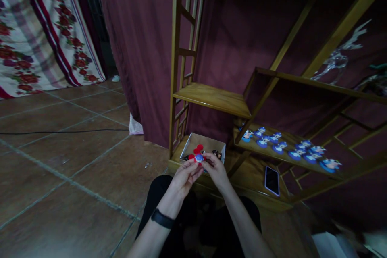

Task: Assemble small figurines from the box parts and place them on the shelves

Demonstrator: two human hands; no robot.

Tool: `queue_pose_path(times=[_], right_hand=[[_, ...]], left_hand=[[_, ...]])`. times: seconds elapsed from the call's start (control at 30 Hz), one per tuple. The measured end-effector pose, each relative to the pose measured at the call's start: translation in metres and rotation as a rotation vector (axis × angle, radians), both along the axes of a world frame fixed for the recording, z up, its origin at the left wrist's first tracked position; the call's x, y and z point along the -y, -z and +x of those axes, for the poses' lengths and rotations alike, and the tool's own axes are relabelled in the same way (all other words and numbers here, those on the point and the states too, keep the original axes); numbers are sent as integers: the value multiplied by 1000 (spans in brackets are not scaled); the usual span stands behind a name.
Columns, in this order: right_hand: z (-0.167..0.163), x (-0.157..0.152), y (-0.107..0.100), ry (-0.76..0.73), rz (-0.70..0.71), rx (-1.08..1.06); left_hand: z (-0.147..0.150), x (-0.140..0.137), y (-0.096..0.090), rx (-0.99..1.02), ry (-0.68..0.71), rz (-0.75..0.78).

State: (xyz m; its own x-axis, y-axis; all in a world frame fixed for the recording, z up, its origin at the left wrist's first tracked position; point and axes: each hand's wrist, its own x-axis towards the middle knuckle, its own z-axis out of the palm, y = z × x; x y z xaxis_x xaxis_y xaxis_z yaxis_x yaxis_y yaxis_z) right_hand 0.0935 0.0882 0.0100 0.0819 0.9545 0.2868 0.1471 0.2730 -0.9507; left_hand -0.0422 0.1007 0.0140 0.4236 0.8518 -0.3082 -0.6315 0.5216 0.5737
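A small figurine [198,158] with a blue-purple part and red below it is held up between my two hands. My left hand [184,177], a black band on its wrist, pinches it from the left. From the other side the fingers of my right hand [215,169] are closed on it too. My fingers cover part of the figurine, and its details are too small to make out. Just behind my hands sits an open cardboard box [208,140], partly hidden by them. Red round pieces [198,148] and small dark figures [217,154] show inside it.
Several blue-based figurines [279,146] stand on a wooden shelf [305,164] to the right. Below that shelf lies a phone [272,180]. A higher shelf board [214,97] juts out above the box. A black cable [66,132] crosses the tiled floor [90,165] at left.
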Motion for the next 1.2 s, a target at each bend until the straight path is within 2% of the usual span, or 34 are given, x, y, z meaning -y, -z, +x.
queue_pose_path(times=[0.23,0.43,0.57,0.7,0.8,0.9,1.07,1.2], right_hand=[[4,17,-19,-63,28,-20],[8,28,-25,-7,67,39],[9,28,-22,41,69,-13],[14,24,-25,-3,38,-35],[19,21,-28,-35,-24,-41],[21,20,-26,-31,-135,-127],[12,16,-6,4,-287,-316],[2,14,7,16,-396,-482]], left_hand=[[-6,7,-9,0,72,133],[-1,16,-14,-102,-12,254],[4,20,-14,-149,-56,368],[8,19,-13,-148,-58,390],[7,16,-13,-129,9,326],[6,11,-10,-109,104,195],[7,5,1,-123,136,-41],[10,2,12,-104,133,-157]])
